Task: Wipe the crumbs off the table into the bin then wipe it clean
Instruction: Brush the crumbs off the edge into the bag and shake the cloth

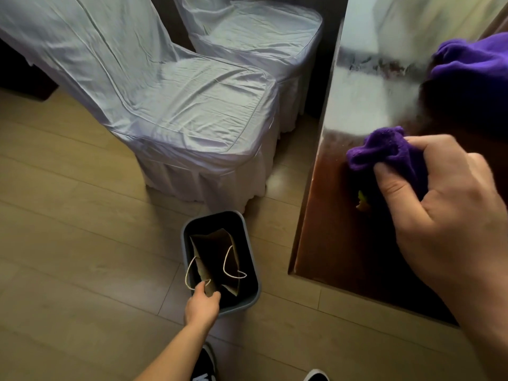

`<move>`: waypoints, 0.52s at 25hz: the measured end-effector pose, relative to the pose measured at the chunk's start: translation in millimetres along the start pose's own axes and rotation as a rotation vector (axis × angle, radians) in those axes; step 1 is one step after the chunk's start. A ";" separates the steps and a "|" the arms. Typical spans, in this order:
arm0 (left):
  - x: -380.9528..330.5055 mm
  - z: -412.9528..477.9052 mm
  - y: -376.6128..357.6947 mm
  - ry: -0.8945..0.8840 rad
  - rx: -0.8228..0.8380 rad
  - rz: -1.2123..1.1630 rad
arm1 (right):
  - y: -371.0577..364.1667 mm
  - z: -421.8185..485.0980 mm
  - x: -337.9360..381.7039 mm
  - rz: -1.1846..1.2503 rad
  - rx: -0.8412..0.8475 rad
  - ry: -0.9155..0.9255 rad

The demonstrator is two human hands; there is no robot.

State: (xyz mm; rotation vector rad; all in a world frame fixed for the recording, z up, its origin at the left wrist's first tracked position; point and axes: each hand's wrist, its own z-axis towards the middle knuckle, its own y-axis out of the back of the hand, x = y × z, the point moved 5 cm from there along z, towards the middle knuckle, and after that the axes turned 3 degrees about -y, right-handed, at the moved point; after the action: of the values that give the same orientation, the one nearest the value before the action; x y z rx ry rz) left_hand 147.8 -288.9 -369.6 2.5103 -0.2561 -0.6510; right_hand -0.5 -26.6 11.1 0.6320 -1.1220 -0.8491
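A glossy brown table (330, 237) fills the right side, its corner near the bottom centre. My right hand (445, 215) presses a bunched purple cloth (384, 152) onto the tabletop near its left edge. A small yellow-green crumb (362, 200) lies just below the cloth. On the floor left of the table corner stands a grey bin (189, 229) holding a brown paper bag (211, 243) with white string handles. My left hand (202, 305) grips the bin's near rim.
Two chairs in white fabric covers (176, 100) stand beyond the bin, close to the table's left edge. More purple fabric (472, 61) shows at the upper right. The floor (82, 243) is light wood. My shoes (204, 364) sit at the bottom edge.
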 end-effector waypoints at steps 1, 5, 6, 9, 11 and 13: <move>1.2 6.2 -8.5 -0.002 0.027 0.026 | -0.3 -0.6 -0.8 -0.002 0.004 0.009; 4.4 37.6 -23.4 0.010 0.024 0.123 | -2.6 0.0 -3.9 -0.059 0.004 0.047; 5.8 46.5 -24.1 0.004 0.030 0.090 | -2.7 -0.6 -3.9 -0.071 -0.003 0.051; 3.0 63.8 -20.2 -0.028 0.005 -0.018 | -3.0 -0.2 -2.5 -0.083 -0.009 0.059; -6.6 59.1 -11.4 -0.113 -0.106 0.095 | -2.9 0.6 -2.6 -0.077 0.003 0.050; -18.6 47.4 3.1 -0.188 -0.291 0.181 | -3.6 0.1 -3.6 -0.059 0.007 0.032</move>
State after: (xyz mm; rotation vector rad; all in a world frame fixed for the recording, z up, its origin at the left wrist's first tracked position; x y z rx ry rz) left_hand 107.9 -307.0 -395.8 2.1236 -0.4199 -0.7895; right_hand -2.2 -25.5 6.4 0.6851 -1.0825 -0.8831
